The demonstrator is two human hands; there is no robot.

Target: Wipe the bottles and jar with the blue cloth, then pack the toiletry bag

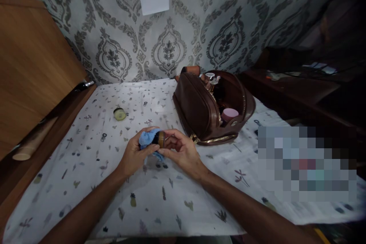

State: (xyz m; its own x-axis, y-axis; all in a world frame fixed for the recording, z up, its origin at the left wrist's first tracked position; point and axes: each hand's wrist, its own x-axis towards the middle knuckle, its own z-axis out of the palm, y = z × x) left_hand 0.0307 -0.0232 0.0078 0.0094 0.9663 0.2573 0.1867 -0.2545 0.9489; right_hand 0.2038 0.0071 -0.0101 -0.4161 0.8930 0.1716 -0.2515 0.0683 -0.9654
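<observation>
patterned wallpaper [168,45] backs a printed sheet [160,213] — above it, hands [135,154] [186,154] clasp blue cloth [146,138] and jar [161,139].

Blue cloth [146,139] rnd dk jar [161,139].

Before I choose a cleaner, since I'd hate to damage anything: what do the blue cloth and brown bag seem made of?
Blue cloth: probably a soft textile, matte, judging by its fuzzy, bumpy surface; the fibre is unclear.
Brown bag: leather or imitation leather, with a soft sheen on smooth panels; I can't tell which.
</observation>
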